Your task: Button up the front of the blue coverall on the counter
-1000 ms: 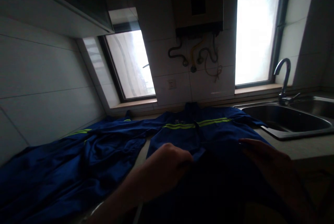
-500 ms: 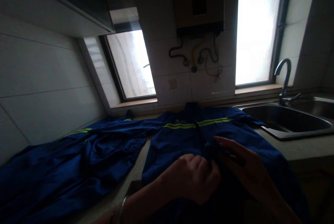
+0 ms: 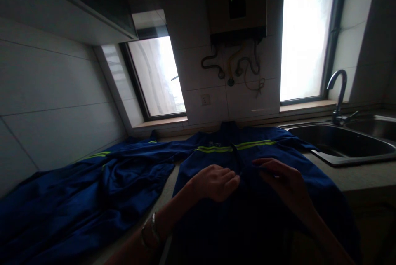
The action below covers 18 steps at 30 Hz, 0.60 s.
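Observation:
A dark blue jacket with yellow-green stripes across its chest lies spread on the counter, collar toward the wall, its lower part hanging over the front edge. Over the middle of its front, my left hand is closed, fingertips pinching at the front opening. My right hand is just to the right, thumb and fingers closed on a raised fold of the jacket's front edge. Deep shadow hides any small fastener between them. Bracelets circle my left wrist.
Another blue striped garment lies crumpled on the counter to the left. At the right is a steel sink with a curved faucet. A water heater with pipes hangs on the tiled wall between two windows.
My left hand has moved up and slightly left along the jacket's front, its fingers less bunched. My right hand has shifted a little upward, still holding the fabric.

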{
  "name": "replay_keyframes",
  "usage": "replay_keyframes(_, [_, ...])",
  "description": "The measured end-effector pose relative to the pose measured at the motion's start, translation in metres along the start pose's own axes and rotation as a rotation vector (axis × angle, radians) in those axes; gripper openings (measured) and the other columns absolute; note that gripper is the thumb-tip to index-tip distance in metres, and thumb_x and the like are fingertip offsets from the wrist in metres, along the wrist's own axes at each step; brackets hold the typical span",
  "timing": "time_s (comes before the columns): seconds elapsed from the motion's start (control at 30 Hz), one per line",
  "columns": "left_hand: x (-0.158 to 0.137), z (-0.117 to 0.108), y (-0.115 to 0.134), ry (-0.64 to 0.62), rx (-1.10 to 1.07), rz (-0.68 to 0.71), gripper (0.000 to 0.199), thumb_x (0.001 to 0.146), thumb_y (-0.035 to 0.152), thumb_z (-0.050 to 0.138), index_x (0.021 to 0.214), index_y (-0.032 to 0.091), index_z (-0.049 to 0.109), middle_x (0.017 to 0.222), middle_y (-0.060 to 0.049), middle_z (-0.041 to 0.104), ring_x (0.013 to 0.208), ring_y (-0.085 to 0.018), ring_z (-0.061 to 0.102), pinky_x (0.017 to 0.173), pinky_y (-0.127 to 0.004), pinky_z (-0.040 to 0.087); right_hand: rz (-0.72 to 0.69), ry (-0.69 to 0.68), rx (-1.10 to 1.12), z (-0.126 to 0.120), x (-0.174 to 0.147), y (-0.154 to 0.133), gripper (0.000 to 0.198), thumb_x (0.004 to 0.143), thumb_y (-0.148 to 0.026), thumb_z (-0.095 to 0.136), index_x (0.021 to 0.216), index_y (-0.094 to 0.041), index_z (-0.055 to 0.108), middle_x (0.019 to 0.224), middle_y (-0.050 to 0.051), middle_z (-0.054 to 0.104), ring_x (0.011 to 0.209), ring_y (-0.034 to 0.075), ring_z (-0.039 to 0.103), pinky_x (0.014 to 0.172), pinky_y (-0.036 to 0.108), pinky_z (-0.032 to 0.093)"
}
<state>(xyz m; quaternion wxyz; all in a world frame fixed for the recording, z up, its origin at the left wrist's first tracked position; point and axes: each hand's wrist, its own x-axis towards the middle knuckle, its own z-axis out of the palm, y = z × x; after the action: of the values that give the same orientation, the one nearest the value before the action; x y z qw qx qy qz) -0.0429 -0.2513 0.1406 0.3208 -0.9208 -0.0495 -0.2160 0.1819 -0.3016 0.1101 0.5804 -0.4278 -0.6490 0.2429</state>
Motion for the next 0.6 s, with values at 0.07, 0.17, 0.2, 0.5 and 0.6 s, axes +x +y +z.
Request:
replay_keyframes(0.07, [0.004,-0.002,-0.002,-0.127,-0.115,-0.139,0.019,0.089,0.019,0.036,0.085,0.015,0.054,0.059,0.002,0.056,0.049,-0.008,0.052,0.044,-0.018,0.039,0.006,0.077,-0.011,0.000,0.001,0.001,0.014,0.079,-0.034,0.059,0.080,-0.020,0.061,0.105,0.004,0.064,0.084,0.016,0.061,0.064,0.023,0.049])
replay_keyframes(0.17, [0.011,-0.010,-0.007,-0.226,-0.377,-0.474,0.016,0.088,0.028,0.047,0.087,0.016,0.057,0.058,0.004,0.057,0.049,-0.006,0.052,0.045,-0.015,0.036,-0.012,0.121,-0.016,-0.001,0.003,0.006,0.014,0.080,-0.034,0.057,0.082,-0.021,0.060,0.102,0.003,0.065,0.087,0.016,0.060,0.068,0.024,0.049])
replay_keyframes(0.2, [0.012,-0.014,-0.009,-0.230,-0.481,-0.594,0.016,0.086,0.031,0.052,0.087,0.016,0.058,0.059,0.005,0.057,0.049,-0.006,0.052,0.045,-0.015,0.036,-0.019,0.125,-0.023,-0.001,0.004,0.008,0.014,0.080,-0.034,0.057,0.083,-0.021,0.061,0.100,0.003,0.065,0.088,0.016,0.060,0.069,0.024,0.049])
replay_keyframes(0.5, [0.003,-0.051,-0.025,-0.369,-0.779,-0.806,0.014,0.081,0.013,0.050,0.092,0.016,0.058,0.066,0.004,0.059,0.055,-0.006,0.056,0.051,-0.015,0.041,-0.032,0.102,-0.105,-0.002,0.005,0.018,0.020,0.078,-0.035,0.060,0.090,-0.021,0.066,0.084,0.001,0.065,0.072,0.014,0.059,0.058,0.021,0.046])
replay_keyframes(0.6, [0.005,-0.052,-0.023,-0.326,-0.372,-0.595,0.015,0.084,0.010,0.042,0.088,0.015,0.056,0.070,0.001,0.060,0.061,-0.007,0.056,0.056,-0.016,0.042,-0.094,0.102,-0.095,0.000,0.006,0.016,0.015,0.078,-0.033,0.061,0.085,-0.020,0.065,0.084,0.001,0.065,0.075,0.014,0.059,0.060,0.021,0.047])
